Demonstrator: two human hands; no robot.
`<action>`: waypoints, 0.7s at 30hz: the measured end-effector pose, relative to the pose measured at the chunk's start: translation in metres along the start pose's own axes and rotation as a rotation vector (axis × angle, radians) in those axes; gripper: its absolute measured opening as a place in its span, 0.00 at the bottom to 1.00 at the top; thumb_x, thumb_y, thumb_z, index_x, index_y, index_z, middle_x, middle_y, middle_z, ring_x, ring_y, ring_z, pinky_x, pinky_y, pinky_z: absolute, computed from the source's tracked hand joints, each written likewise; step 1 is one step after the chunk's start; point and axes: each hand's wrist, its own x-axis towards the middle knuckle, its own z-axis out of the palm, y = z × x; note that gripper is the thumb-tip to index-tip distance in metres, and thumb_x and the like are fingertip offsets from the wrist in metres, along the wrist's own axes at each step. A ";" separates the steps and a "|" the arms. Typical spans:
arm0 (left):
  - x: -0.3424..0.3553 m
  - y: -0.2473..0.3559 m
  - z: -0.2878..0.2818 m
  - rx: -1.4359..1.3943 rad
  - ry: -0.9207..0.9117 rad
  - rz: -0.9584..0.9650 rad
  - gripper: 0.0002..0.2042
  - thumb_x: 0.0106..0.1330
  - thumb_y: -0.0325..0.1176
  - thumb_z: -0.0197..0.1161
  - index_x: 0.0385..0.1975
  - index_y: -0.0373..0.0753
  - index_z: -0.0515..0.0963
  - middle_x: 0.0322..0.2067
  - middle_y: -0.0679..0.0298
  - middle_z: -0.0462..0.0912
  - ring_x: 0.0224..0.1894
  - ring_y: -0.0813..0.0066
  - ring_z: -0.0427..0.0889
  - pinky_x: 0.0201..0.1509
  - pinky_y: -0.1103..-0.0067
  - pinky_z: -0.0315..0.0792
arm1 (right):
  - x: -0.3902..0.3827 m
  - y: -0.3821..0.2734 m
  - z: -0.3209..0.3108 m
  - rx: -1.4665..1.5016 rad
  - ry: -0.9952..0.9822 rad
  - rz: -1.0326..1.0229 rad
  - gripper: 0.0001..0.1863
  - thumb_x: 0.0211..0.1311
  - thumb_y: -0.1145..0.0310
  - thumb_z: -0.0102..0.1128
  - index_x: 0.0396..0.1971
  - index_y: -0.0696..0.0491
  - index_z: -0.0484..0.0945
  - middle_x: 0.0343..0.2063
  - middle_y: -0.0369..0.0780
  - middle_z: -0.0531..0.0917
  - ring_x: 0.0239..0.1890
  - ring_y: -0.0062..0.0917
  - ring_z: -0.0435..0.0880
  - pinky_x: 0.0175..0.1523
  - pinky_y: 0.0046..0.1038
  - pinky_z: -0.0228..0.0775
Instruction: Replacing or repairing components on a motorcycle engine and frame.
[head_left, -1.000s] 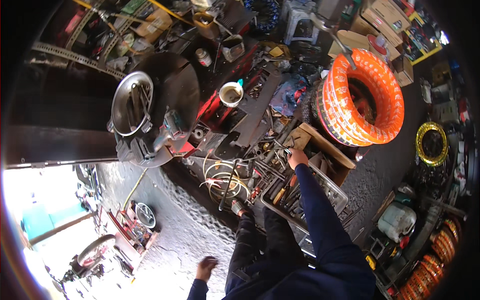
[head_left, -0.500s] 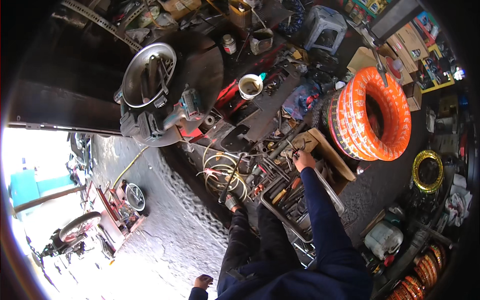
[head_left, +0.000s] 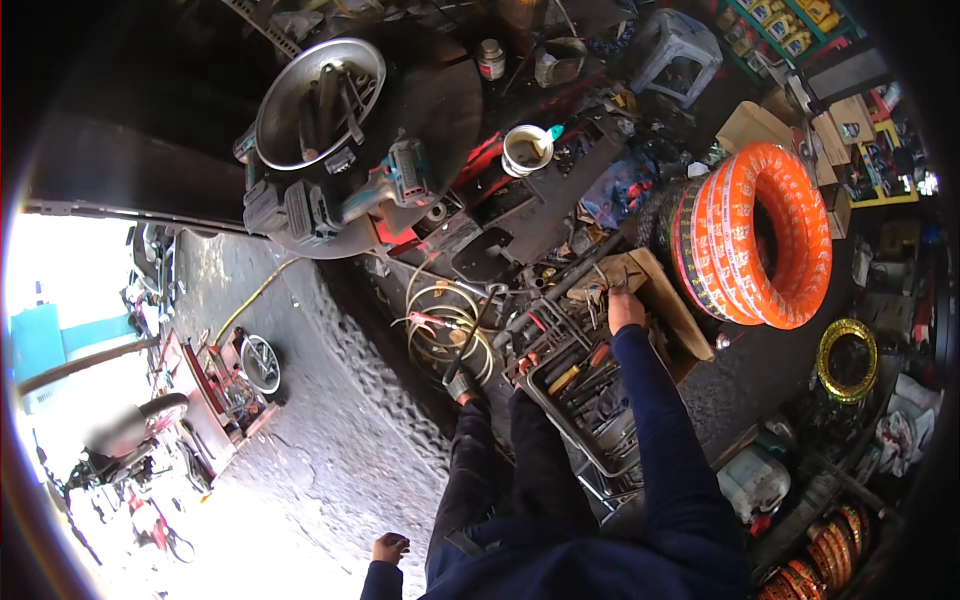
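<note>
My right hand (head_left: 625, 310) reaches forward over a cardboard box (head_left: 685, 325) of small metal parts, fingers closed around something thin and dark that I cannot make out. Just below that hand, a metal tray (head_left: 560, 430) holds several hand tools, among them a screwdriver with a yellow handle (head_left: 565, 378). Down at the lower left, beside my leg, my left hand (head_left: 390, 547) hangs loosely with its fingers partly extended and nothing visible in it. A long dark wrench (head_left: 474, 335) lies with one end near my foot (head_left: 463, 388).
Orange-wrapped tires (head_left: 735, 235) are stacked right of the box. A coiled pale hose (head_left: 408, 318) lies left of the tools. Farther off are a white bucket (head_left: 520, 165), a metal bowl (head_left: 270, 120) of tools, a cordless power tool (head_left: 405, 175) and a grey stool (head_left: 655, 60).
The view has shifted, so the scene sits differently in it. My right hand has moved slightly farther over the cardboard box. A blurred shape now shows by the motorbike at left.
</note>
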 end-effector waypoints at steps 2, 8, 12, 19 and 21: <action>0.005 -0.006 0.000 -0.060 -0.031 0.089 0.07 0.57 0.29 0.68 0.31 0.34 0.79 0.26 0.60 0.85 0.27 0.70 0.86 0.25 0.78 0.75 | -0.001 0.010 -0.006 0.146 -0.070 0.129 0.09 0.63 0.70 0.48 0.36 0.55 0.78 0.35 0.48 0.81 0.37 0.43 0.83 0.44 0.41 0.76; 0.014 -0.015 -0.002 -0.229 0.114 0.253 0.05 0.55 0.27 0.65 0.28 0.33 0.80 0.24 0.60 0.84 0.27 0.69 0.85 0.30 0.76 0.76 | -0.052 0.017 -0.061 0.332 -0.143 -0.012 0.10 0.50 0.67 0.66 0.20 0.58 0.77 0.21 0.49 0.82 0.29 0.46 0.82 0.36 0.43 0.74; 0.002 0.038 -0.015 -0.131 0.492 0.343 0.11 0.54 0.34 0.67 0.27 0.31 0.79 0.27 0.55 0.85 0.30 0.67 0.86 0.36 0.74 0.77 | -0.121 -0.085 -0.113 0.576 -0.138 -0.181 0.10 0.61 0.68 0.60 0.23 0.55 0.73 0.20 0.47 0.80 0.18 0.36 0.81 0.27 0.38 0.73; -0.076 0.186 -0.107 0.115 0.716 1.071 0.26 0.53 0.32 0.66 0.55 0.45 0.73 0.56 0.58 0.73 0.60 0.57 0.69 0.62 0.62 0.65 | -0.216 -0.383 -0.234 1.029 -1.289 -0.544 0.08 0.68 0.75 0.52 0.41 0.64 0.76 0.29 0.41 0.83 0.32 0.24 0.84 0.39 0.28 0.80; -0.089 0.189 -0.155 0.168 0.844 1.237 0.25 0.50 0.31 0.65 0.53 0.45 0.74 0.55 0.60 0.74 0.62 0.58 0.67 0.63 0.61 0.62 | -0.241 -0.459 -0.284 1.089 -1.420 -0.738 0.09 0.69 0.74 0.53 0.41 0.64 0.78 0.29 0.40 0.83 0.33 0.22 0.84 0.39 0.24 0.78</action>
